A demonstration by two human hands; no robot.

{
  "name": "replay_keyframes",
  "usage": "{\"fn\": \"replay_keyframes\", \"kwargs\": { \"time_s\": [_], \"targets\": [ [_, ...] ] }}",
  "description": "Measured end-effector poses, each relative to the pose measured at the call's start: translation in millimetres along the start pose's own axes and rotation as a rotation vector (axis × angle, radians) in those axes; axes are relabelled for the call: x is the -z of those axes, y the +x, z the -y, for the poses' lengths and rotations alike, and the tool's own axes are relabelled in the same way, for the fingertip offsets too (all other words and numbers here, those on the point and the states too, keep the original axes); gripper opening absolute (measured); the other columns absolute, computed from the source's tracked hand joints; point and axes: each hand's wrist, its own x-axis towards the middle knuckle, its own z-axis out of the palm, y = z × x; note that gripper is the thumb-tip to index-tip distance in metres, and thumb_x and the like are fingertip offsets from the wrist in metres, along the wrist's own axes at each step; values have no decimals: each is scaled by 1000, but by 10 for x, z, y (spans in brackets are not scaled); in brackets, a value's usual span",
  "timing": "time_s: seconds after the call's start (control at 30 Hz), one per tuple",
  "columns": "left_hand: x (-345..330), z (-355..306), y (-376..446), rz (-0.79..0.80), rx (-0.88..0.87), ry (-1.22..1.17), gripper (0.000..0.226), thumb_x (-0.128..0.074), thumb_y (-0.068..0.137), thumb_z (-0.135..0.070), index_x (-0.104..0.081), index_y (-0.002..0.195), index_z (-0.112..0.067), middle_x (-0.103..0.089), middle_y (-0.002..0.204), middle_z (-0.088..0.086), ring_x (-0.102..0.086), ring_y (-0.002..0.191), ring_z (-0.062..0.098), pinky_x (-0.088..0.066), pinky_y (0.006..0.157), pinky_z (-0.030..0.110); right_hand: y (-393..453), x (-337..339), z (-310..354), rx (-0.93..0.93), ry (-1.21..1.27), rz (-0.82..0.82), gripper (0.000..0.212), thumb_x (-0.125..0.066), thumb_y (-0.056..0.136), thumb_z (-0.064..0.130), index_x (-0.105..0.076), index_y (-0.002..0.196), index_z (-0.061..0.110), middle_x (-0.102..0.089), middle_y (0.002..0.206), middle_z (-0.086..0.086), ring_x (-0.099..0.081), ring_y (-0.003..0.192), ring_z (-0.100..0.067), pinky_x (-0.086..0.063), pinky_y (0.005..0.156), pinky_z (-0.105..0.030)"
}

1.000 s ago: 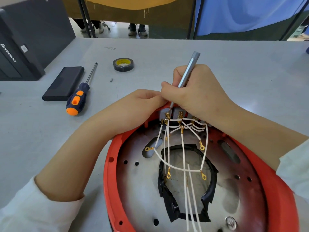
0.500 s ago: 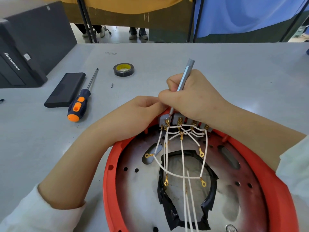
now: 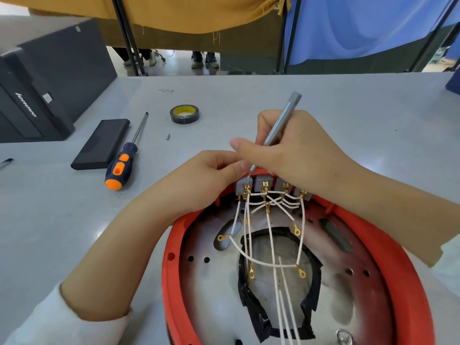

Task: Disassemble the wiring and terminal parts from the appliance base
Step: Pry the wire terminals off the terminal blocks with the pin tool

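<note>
Round red appliance base [image 3: 410, 270] close below both wrists, flat on the gray table [image 3: 348, 108]. Thin white wires [image 3: 272, 245] across its metal middle, just under the hands, with little gold ring ends [image 3: 302, 273] lying loose (some already free, by the look of it). Black tape [image 3: 256, 317] around the middle hole.

Gray terminal blocks [image 3: 263, 181] at the far rim, right under the fingertips. Right hand [image 3: 293, 153] curled around a slim gray screwdriver [image 3: 278, 123], held like a pencil, tip down at the leftmost block. Left hand [image 3: 199, 178] bent over the rim just beside that block, fingertips touching the right thumb; what it pinches, if anything, cannot be told.

Probably soft and bendy wires, light as string, easy to snap at the gold ends. Best to hold by the metal end, not the white part. Likely hard, small and fiddly blocks. Likely a stiff base, heavy enough to stay put.

Farther left of the left hand: big blue and orange screwdriver [image 3: 119, 170], flat black case [image 3: 102, 144], tiny screw [image 3: 168, 136]. Beyond the fingers, a roll of black tape with a yellow middle [image 3: 184, 114] (printing too small to read). Far left, a black computer box [image 3: 49, 78] with "lenovo" on it, seen upside down.
</note>
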Motion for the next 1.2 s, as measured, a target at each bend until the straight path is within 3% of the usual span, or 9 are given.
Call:
{"fn": "replay_keyframes", "kwargs": {
  "time_s": [0.07, 0.17, 0.3, 0.47, 0.6, 0.87, 0.97, 1.1, 1.2],
  "targets": [
    [-53, 9, 3, -109, 27, 14, 23, -49, 95, -42, -70, 87, -38, -71, 84, -5, -58, 75, 4, -41, 71, 24, -14, 36, 9, -34, -6, 13, 36, -69, 83, 22, -46, 56, 16, -52, 38, 10, -50, 36, 0, -32, 39, -6],
    [-79, 5, 19, -206, 67, 57, 24, -45, 98, -36, -65, 85, -30, -63, 63, -18, -53, 55, -4, -42, 59, 24, -20, 90, -60, -90, 36, -48, 36, -68, 84, 26, -45, 58, 17, -50, 39, 8, -45, 36, -3, -33, 40, -12],
    [-20, 3, 33, -156, 73, 41, 22, -45, 97, -33, -62, 86, -24, -67, 75, -6, -56, 63, 7, -46, 53, 16, -30, 130, -163, -140, 43, -19, 27, -69, 83, 31, -50, 69, 18, -55, 45, 8, -47, 40, -3, -36, 42, -15],
    [-17, 21, 37, -137, 18, 129, 22, -44, 97, -36, -61, 89, -23, -63, 65, -14, -52, 54, 7, -50, 55, 28, 33, 116, -181, -105, -22, 57, 25, -68, 84, 24, -51, 67, 20, -56, 44, 11, -49, 40, -1, -35, 42, -11],
    [5, -11, 8, -107, 2, 119, 23, -45, 97, -39, -61, 90, -25, -67, 71, -10, -59, 62, 23, -52, 58, 32, 124, 91, -164, -35, -110, -8, 37, -60, 90, 32, -43, 59, 19, -52, 44, 4, -55, 47, -6, -43, 50, -19],
    [-30, -42, -11, -97, -50, 164, 23, -45, 96, -37, -63, 89, -23, -66, 72, -13, -58, 66, 16, -48, 57, 23, 5, 40, -268, 75, -29, -75, 44, -58, 83, 7, -29, 52, 19, -32, 39, 11, -38, 38, -3, -27, 42, -9],
    [-36, -32, -11, -114, -62, 189, 23, -45, 96, -37, -62, 89, -24, -65, 74, -16, -56, 62, 12, -44, 56, 13, 0, 43, -280, 100, -45, -46, 44, -58, 84, 8, -30, 53, 21, -35, 40, 12, -41, 39, -2, -27, 42, -8],
    [-40, -30, -12, -110, -61, 190, 22, -44, 96, -37, -59, 83, -26, -59, 57, -20, -49, 52, 2, -44, 52, 16, -5, 15, -273, 123, -95, -17, 45, -59, 87, 13, -31, 54, 24, -39, 44, 12, -39, 46, -5, -30, 47, -11],
    [-43, -29, -12, -112, -67, 188, 22, -44, 95, -38, -59, 82, -28, -60, 61, -19, -48, 53, 2, -44, 54, 17, -17, 11, -269, 146, -113, -3, 43, -58, 89, 15, -32, 56, 23, -39, 46, 14, -41, 47, -5, -31, 48, -11]
  ]
}}
